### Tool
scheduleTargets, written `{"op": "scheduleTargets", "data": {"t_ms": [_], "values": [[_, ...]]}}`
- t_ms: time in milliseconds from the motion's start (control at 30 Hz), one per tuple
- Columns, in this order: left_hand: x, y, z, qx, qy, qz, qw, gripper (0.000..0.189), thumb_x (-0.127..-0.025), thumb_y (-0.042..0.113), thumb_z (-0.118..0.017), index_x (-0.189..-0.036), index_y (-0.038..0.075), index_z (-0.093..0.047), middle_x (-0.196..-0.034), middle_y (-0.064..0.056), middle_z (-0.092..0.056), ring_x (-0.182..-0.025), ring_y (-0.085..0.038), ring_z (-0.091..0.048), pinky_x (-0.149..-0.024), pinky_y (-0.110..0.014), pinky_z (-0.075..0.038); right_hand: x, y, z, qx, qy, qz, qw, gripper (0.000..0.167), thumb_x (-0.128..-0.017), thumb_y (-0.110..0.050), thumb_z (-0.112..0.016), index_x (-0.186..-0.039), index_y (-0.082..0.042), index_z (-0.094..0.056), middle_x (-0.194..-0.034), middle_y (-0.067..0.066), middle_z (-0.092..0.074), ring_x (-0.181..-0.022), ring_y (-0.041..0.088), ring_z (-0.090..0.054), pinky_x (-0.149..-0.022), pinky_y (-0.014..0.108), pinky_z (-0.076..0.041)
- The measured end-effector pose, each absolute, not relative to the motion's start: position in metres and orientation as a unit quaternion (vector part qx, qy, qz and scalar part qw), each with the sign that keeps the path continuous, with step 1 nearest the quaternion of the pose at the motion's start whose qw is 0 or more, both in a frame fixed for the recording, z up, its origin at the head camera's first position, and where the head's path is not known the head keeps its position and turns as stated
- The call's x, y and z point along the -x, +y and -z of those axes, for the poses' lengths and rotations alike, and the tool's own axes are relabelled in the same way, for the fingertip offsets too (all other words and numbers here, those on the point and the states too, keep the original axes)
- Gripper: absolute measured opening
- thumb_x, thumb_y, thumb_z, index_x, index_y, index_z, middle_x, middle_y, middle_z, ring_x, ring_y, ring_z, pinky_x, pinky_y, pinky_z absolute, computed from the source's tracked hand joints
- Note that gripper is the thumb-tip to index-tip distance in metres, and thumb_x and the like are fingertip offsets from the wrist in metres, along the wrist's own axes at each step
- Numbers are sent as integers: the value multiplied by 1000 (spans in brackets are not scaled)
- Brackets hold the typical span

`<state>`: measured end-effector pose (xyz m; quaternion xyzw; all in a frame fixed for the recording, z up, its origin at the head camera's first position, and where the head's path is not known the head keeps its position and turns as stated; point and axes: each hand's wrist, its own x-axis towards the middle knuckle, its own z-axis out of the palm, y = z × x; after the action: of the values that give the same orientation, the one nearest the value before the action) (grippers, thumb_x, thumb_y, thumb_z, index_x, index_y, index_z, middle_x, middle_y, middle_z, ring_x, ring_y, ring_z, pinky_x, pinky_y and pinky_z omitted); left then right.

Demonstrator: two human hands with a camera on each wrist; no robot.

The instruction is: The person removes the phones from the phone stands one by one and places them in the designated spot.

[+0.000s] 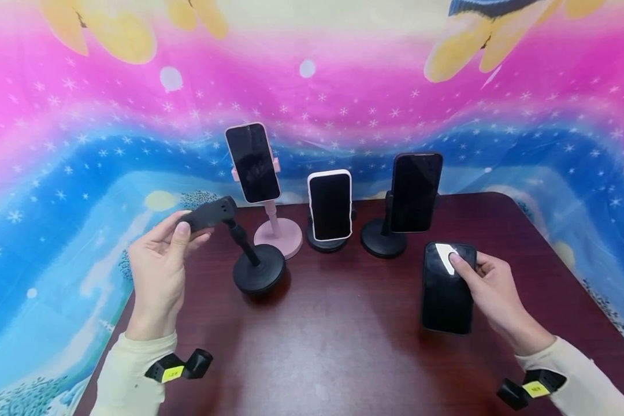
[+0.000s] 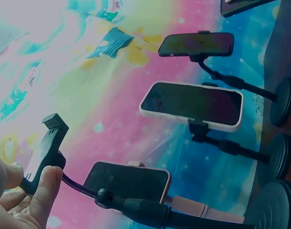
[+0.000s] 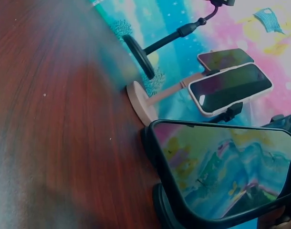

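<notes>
Thumb and fingers of my left hand (image 1: 161,271) pinch the clamp (image 1: 210,214) of a black phone stand, whose round base (image 1: 260,270) is over the table at left. No phone sits in that clamp (image 2: 46,150), seen from the side in the left wrist view. At the right, my right hand (image 1: 496,292) grips a black phone (image 1: 447,300) by its edge, thumb on the glossy screen. The screen faces up and catches a bright reflection. In the right wrist view this phone (image 3: 226,167) looms large, with the hand mostly cut off at the corner.
Along the back stand a pink stand (image 1: 278,238) bearing a phone (image 1: 253,163), a white-cased phone (image 1: 330,206) on a black stand, and a dark phone (image 1: 417,193) on another black stand (image 1: 383,240). A patterned cloth (image 1: 312,104) hangs behind the dark red table (image 1: 333,335).
</notes>
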<state>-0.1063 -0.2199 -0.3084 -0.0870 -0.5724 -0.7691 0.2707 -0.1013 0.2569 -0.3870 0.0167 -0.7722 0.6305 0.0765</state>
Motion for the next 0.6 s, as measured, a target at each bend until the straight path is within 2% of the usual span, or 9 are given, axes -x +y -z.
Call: {"op": "scheduleTargets", "data": {"t_ms": [367, 500, 600], "values": [[123, -233, 309, 119, -531, 787, 291, 24, -96, -8, -60, -117, -16, -67, -104, -16, -76, -82, -21, -78, -78, -30, -63, 100, 266, 397, 4, -829, -555, 69, 17, -103, -20, -59, -92, -22, -72, -62, -13, -60, -59, 2, -52, -52, 23, -43], [131, -238, 309, 107, -537, 784, 292, 26, -96, -5, -62, -117, -18, -66, -103, -16, -76, -82, -21, -78, -78, -31, -63, 99, 271, 400, 8, -824, -563, 62, 19, -104, -19, -59, -92, -28, -71, -64, -14, -62, -61, 0, -53, -52, 21, -44], [136, -243, 309, 91, -541, 786, 285, 29, -96, -3, -63, -118, -20, -64, -103, -16, -75, -83, -21, -78, -78, -31, -63, 98, 274, 402, 8, -822, -567, 53, 21, -104, -19, -58, -91, -27, -72, -65, -13, -65, -60, -1, -55, -52, 20, -47]]}}
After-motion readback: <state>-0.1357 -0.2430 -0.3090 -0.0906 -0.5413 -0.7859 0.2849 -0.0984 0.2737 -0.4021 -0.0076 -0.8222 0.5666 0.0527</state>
